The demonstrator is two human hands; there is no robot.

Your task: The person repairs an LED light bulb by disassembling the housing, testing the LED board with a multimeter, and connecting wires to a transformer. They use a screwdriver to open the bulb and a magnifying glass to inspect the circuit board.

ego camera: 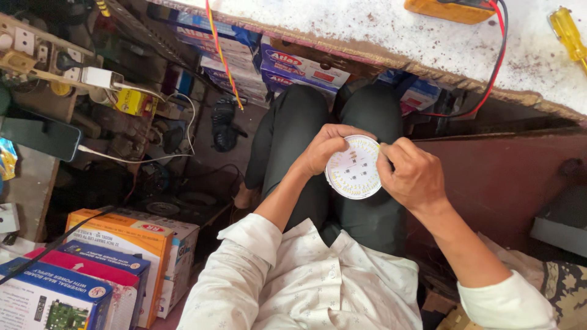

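Note:
A round white LED disc [354, 168] studded with several small yellow chips sits over my lap, held between both hands. My left hand [324, 146] curls around its left and upper rim. My right hand [411, 174] grips the right edge, thumb and fingers pinched near the top of the disc. Below the disc are my legs in dark trousers [287, 134]; my white sleeves show at the bottom.
A worn white workbench [397, 30] runs across the top with an orange meter [452, 9], red and black leads [492, 67] and a yellow screwdriver [568, 33]. Stacked cardboard boxes [122, 244] stand at lower left. A phone [40, 137] lies charging on a left shelf.

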